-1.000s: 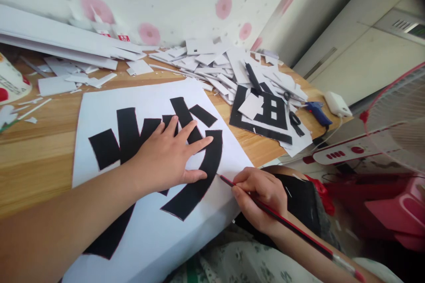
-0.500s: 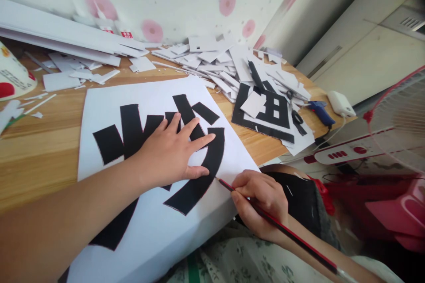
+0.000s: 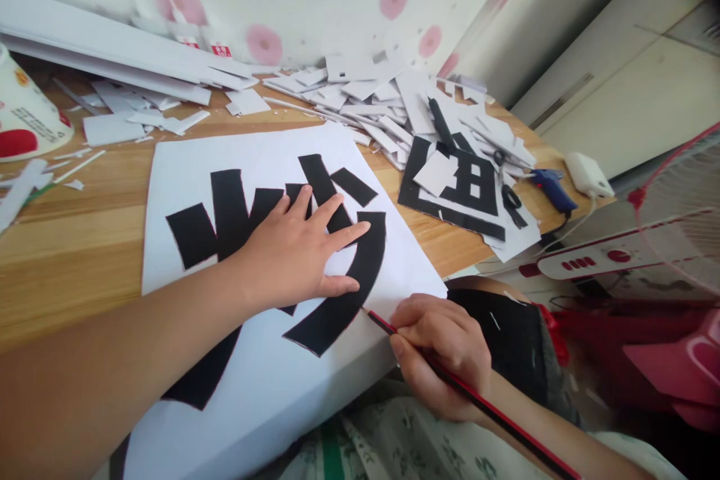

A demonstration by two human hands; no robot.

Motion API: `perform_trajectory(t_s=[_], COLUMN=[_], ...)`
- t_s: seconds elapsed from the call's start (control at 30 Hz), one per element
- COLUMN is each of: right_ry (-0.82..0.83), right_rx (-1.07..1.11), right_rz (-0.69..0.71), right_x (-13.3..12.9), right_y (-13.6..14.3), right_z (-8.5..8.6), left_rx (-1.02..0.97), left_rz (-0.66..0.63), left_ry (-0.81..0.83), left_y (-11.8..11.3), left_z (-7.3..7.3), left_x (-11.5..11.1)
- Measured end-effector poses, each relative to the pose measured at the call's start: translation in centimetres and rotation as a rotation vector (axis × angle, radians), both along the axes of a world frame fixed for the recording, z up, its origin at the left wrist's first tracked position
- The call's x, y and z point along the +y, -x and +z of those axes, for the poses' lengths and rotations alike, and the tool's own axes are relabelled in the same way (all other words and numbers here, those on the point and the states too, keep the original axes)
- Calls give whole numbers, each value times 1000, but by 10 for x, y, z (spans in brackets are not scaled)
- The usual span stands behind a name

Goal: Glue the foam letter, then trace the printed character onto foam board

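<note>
My left hand [image 3: 298, 247] lies flat with fingers spread over a black cut-out character [image 3: 365, 262], pressing it against a white sheet [image 3: 180, 165]. The hand and forearm hide the middle of the cut-out. Between the fingers and thumb of my right hand [image 3: 442, 352] is a red and black pencil [image 3: 478, 399]. Its tip touches or nearly touches the lower right edge of the curved black stroke. The sheet's near edge bends down over the table edge toward my lap.
White board scraps [image 3: 360, 90] are heaped at the back. On the right lie a second black cut-out [image 3: 416, 172], black scissors [image 3: 511, 199] and a blue glue gun [image 3: 554, 189]. A paper cup [image 3: 28, 112] stands at left. A fan [image 3: 686, 195] is beyond the table's right edge.
The pencil tip has slid a little down and left along the curved stroke's outer edge. My left hand stays on the cut-out. The whole view has shifted slightly.
</note>
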State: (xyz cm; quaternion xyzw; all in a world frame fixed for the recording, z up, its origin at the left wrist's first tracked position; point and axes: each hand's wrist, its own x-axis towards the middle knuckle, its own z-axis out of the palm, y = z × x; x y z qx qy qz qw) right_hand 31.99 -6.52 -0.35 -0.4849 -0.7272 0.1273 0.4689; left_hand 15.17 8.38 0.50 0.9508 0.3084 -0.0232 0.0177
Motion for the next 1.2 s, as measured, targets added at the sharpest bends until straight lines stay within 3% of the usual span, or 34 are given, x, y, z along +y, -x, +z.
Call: perform_trajectory(t_s=[1.2], right_ry=[11], right_rx=[-37], right_rz=[150], right_x=[-11], right_y=[24], right_z=[0], left_rx=[11], left_rz=[29], left_ry=[113], left_y=[-1], left_z=[2], left_x=[0])
